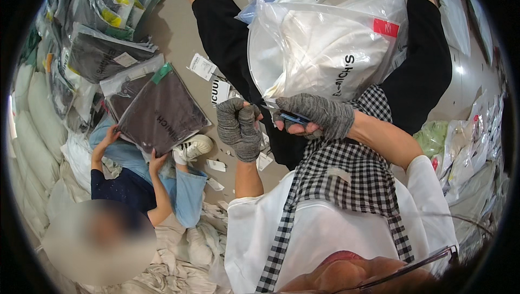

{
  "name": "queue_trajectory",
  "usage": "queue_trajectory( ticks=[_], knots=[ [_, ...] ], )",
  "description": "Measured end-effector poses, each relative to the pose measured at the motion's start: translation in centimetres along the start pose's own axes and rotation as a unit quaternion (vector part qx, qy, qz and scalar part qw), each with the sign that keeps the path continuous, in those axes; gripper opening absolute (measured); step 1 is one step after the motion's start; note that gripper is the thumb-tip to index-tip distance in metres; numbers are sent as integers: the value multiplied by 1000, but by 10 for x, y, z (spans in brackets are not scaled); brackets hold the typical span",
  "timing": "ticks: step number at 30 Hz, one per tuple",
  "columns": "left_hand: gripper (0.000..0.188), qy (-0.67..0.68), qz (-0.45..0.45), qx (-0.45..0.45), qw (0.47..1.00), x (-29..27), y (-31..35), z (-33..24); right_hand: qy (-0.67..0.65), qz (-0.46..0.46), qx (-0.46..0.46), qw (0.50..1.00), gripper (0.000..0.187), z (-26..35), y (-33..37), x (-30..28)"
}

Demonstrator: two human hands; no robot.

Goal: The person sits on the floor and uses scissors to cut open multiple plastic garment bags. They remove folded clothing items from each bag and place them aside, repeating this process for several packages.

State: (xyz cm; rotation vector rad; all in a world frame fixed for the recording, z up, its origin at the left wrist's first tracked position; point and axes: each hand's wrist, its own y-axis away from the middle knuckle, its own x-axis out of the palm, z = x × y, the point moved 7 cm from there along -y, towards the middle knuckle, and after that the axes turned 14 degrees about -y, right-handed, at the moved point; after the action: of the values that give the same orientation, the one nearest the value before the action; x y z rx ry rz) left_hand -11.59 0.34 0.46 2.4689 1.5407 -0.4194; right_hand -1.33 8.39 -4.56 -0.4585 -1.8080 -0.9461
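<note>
My left hand (238, 126), in a grey knitted fingerless glove, is closed with its fingers curled together. What it pinches, if anything, is too small to make out. Just to its right, my gloved right hand (327, 118) grips a small blue-handled cutter (294, 117), its metal end pointing toward the left fingertips. Both hands are above my lap, at the near edge of a white garment in a clear plastic bag (309, 50). That bag lies between my spread legs in black trousers and carries a red label.
A co-worker at the left holds a dark bagged garment (162, 110) with both hands. More bagged garments (108, 50) are piled behind it. Paper tags (202, 67) are scattered on the floor (176, 28). Plastic-wrapped goods (466, 142) lie at the right.
</note>
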Motion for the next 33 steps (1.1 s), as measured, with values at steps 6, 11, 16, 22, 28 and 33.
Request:
queue_trajectory(
  ticks=[6,11,16,22,28,33],
  knots=[
    [10,-22,2,14,1000,-3,5,3,-133,100,65,984,41,-1,-17,-1],
    [13,-81,-6,48,996,-7,9,9,-22,52,-16,998,31,0,-31,-21],
    [12,-73,-42,-101,991,-42,8,38,280,-92,-292,910,30,38,0,-11],
    [30,-512,42,97,853,-38,-2,53,494,-180,-481,702,21,82,27,7],
    [23,-356,126,105,920,26,-38,48,724,-101,-458,506,29,110,-11,39],
    [28,-440,203,94,870,51,-35,63,821,-261,-309,403,19,128,17,12]
  ],
)
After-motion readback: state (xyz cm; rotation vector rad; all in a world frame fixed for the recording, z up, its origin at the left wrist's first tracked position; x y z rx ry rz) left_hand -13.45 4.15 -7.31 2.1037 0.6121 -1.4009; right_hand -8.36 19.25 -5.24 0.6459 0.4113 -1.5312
